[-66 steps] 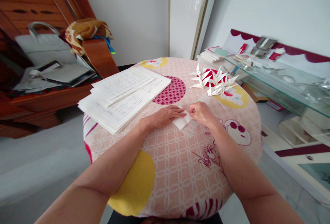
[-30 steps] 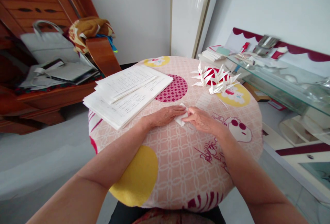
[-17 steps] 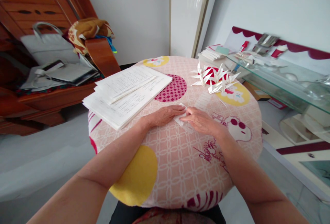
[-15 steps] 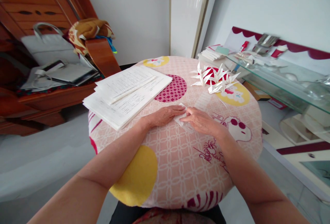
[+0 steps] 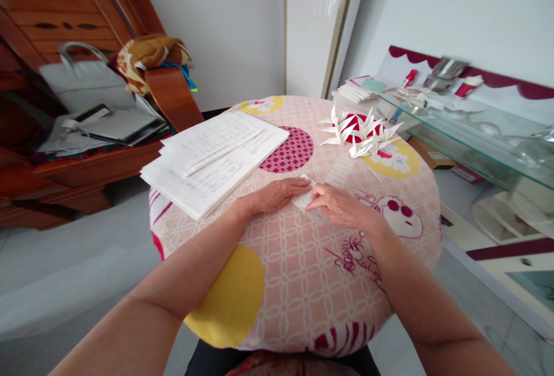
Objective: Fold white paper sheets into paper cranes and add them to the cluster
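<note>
White paper (image 5: 300, 200) | left fingers (image 5: 298, 184) flat on it | right fingers (image 5: 319, 201) touching

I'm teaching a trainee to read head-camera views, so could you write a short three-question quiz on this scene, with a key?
1. Multiple choice: what do the bare left hand and the bare right hand both touch?
A. a grey handbag with a looped handle
B. a small flat piece of white paper
C. a red bottle

2. True or false: on the round pink patterned tablecloth, the thick stack of white printed sheets lies to the left of the pointed white folded-paper figures.

3. Short answer: which hand is nearer the thick stack of white printed sheets?

Key: 1. B; 2. True; 3. The left hand.
</note>
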The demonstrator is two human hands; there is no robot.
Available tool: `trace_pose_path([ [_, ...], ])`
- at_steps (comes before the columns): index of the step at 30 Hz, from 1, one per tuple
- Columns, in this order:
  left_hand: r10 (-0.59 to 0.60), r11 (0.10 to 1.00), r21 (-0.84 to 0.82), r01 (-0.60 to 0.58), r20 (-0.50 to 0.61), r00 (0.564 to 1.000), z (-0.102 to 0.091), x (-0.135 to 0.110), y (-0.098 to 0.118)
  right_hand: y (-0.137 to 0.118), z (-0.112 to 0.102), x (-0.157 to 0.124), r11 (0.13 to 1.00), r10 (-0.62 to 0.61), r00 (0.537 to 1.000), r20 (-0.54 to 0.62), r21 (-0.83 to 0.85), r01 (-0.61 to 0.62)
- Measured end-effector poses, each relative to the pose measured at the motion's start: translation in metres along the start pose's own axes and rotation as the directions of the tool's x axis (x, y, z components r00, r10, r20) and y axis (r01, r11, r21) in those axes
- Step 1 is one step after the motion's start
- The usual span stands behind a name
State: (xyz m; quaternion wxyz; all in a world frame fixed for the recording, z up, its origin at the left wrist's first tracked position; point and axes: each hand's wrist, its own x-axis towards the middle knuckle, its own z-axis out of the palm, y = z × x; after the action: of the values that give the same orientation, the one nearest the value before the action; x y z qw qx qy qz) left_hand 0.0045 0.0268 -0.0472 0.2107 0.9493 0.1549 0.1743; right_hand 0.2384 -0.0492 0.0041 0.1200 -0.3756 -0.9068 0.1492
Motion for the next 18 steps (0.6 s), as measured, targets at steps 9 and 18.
trace_pose_path([
  [9, -0.007, 0.999, -0.048, 0.007, 0.013, 1.0, -0.004, 0.001, 0.005, -0.01, -0.001, 0.007, 0.988, 0.022, 0.992, 0.122, -0.155, -0.003],
  [18, -0.015, 0.999, -0.036, 0.014, -0.024, 1.0, -0.002, 0.0, 0.001, -0.007, 0.0, -0.001, 0.999, -0.033, 0.996, 0.082, -0.008, 0.034],
])
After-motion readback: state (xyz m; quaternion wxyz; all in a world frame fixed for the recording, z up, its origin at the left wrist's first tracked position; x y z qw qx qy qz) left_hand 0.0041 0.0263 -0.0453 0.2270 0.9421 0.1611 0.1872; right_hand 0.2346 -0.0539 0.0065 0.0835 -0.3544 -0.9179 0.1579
